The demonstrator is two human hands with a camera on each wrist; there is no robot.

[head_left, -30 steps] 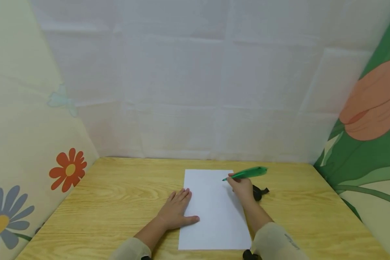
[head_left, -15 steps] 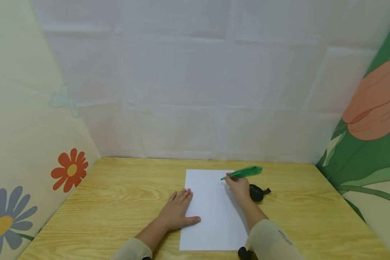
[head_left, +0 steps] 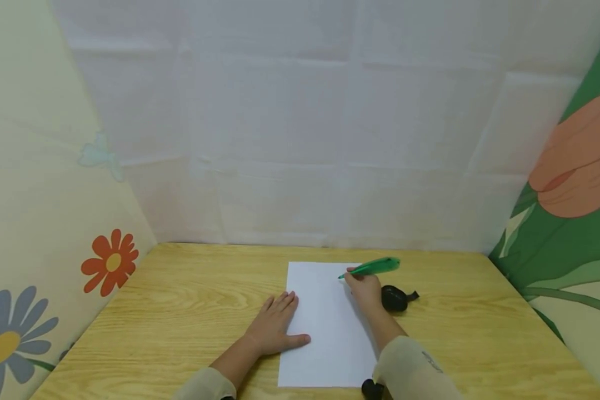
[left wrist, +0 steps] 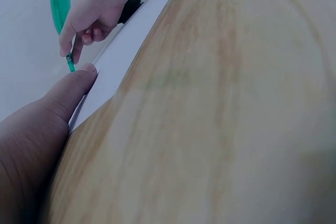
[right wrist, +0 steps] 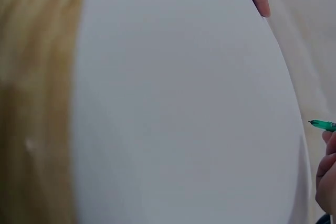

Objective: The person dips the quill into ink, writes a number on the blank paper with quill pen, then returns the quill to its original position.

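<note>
A sheet of white paper (head_left: 325, 333) lies upright-wise on the wooden table, with no marks showing. Over its left edge my left hand (head_left: 275, 328) rests flat, fingers spread and thumb across the paper; the thumb (left wrist: 65, 95) also shows in the left wrist view. My right hand (head_left: 365, 289) pinches a green feather-shaped pen (head_left: 377, 266) near its tip, above the upper right of the sheet. The pen's tip (right wrist: 317, 124) points left, close over the paper. In the left wrist view the green feather end (left wrist: 60, 3) rises above the right hand (left wrist: 97, 17).
A rounded black object (head_left: 394, 299) with a short tab lies just right of my right hand. Another small black thing (head_left: 372, 389) sits by the right sleeve (head_left: 415, 369). White cloth (head_left: 280, 139) hangs behind the wooden table (head_left: 180, 300), with flower-printed panels at both sides.
My right hand has shifted slightly left with the pen, and more of the rounded black object shows beside it. The left hand stays on the paper's edge.
</note>
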